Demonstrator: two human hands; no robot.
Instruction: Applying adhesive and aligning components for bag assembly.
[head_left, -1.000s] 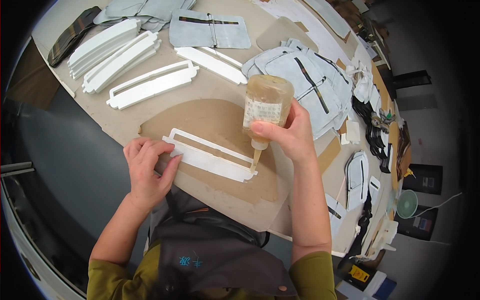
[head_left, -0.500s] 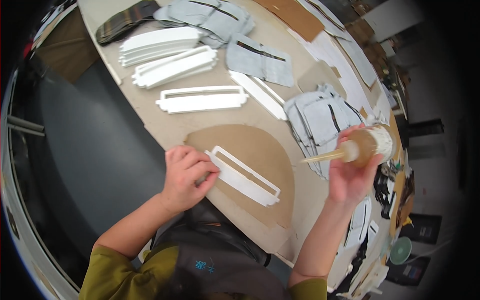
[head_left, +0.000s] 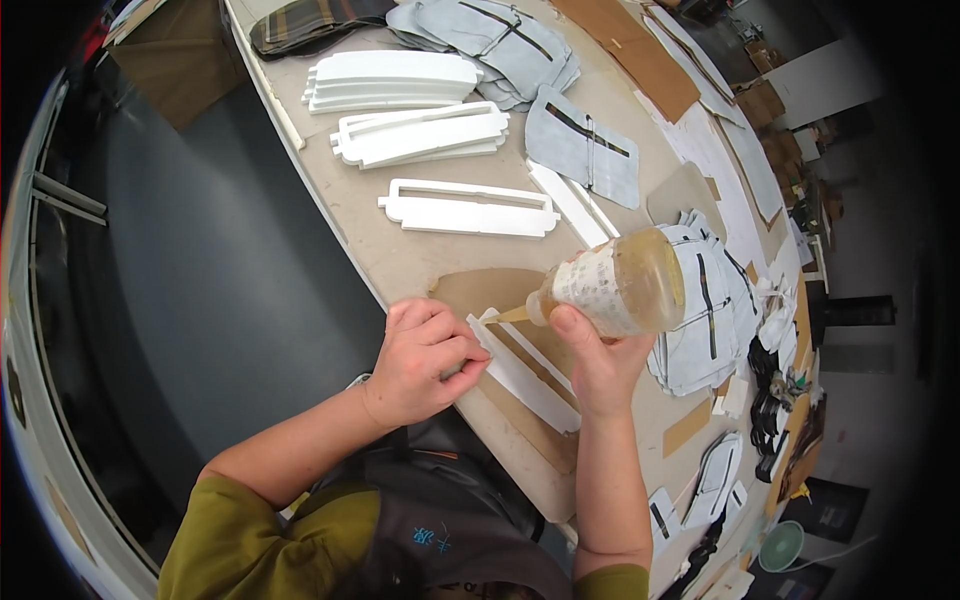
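A white slotted strip (head_left: 525,385) lies on a brown rounded board (head_left: 490,288) at the table's near edge. My left hand (head_left: 425,358) is closed at the strip's left end, thumb and fingers pinched on it. In my right hand (head_left: 605,365) is a clear squeeze bottle (head_left: 625,285) with amber liquid and a pale label. The bottle is tipped over, and its long thin nozzle (head_left: 508,316) points down-left to the strip's left end near the slot. Whether the tip touches cannot be told. My right hand and the bottle hide part of the strip and board.
Stacked white slotted strips (head_left: 420,130) sit beyond, with a single white strip (head_left: 470,208) nearer. Grey panels with dark slits (head_left: 580,145) lie at the back, and a pile of grey panels (head_left: 700,320) to the right. Dark striped fabric (head_left: 310,28) lies far left.
My right hand has brought the bottle left and tilted it, so the nozzle now meets the strip's left end in view. My left hand keeps its pinch. The whole view has shifted.
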